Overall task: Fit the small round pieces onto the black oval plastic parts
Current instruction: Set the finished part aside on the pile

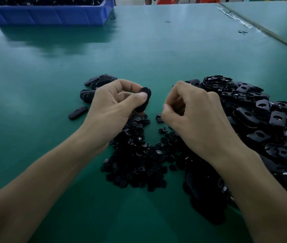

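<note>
pinching a black oval plastic part (pixel 145 99) upright between thumb and fingers of my left hand (pixel 114 106), i have open green table (pixel 156 55) ahead, up to the blue plastic bin (pixel 51 14). my right hand (pixel 191 116) is curled tight; whether it holds anything, i cannot tell. small round black pieces (pixel 139 155) lie heaped beneath my wrists.

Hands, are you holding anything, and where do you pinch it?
The left hand pinches a black oval part across its middle, thumb on top. The right hand is curled shut; anything inside is hidden.
</note>
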Demonstrator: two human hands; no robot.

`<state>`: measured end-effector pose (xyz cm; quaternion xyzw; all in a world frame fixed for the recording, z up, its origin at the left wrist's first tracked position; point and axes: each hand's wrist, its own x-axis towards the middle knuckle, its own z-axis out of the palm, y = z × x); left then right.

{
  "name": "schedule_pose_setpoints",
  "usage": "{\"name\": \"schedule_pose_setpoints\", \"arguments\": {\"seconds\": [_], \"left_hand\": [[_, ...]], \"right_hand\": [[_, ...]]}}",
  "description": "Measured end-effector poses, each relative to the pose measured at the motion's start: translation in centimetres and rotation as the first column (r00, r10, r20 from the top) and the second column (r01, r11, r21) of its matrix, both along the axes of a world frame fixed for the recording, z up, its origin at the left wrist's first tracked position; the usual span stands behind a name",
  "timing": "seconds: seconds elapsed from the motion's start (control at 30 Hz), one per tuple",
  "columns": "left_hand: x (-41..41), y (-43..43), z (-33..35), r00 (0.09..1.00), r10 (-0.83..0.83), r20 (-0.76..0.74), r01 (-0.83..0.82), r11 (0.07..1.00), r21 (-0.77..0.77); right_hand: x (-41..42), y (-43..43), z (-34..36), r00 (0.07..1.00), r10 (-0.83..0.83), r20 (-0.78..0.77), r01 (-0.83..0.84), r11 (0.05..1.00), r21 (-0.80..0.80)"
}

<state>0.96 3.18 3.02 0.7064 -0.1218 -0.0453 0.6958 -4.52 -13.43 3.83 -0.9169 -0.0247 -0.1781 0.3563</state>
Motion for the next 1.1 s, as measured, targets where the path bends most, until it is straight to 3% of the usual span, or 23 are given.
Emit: {"name": "schedule_pose_setpoints", "arguments": {"seconds": [0.23, 0.6, 0.8, 0.93, 1.1], "left_hand": [[0.17, 0.21, -0.46, 0.994, -0.06, 0.087, 0.052, 0.994, 0.095], [-0.03, 0.08, -0.27, 0.999, 0.033, 0.024, -0.032, 0.998, -0.052], [0.05, 0.01, -0.22, 1.0, 0.031, -0.002, -0.031, 0.997, -0.076], [-0.17, -0.05, -0.19, 1.0, 0.021, 0.014, -0.02, 0.996, -0.081], [-0.53, -0.21, 0.02, 1.0, -0.014, 0.004, 0.014, 0.994, -0.105]], "right_hand": [[0.05, -0.11, -0.48, 0.998, 0.061, -0.028, -0.061, 0.998, 0.001], [0.09, -0.49, -0.71, 0.996, -0.05, 0.078, 0.051, 0.999, -0.017], [0.11, -0.21, -0.33, 0.98, -0.11, 0.168, 0.084, 0.985, 0.152], [0.18, 0.0, -0.26, 0.987, -0.081, 0.138, 0.032, 0.946, 0.321], [0.37, -0.03, -0.35, 0.996, -0.013, 0.092, -0.027, 0.905, 0.424]]}}
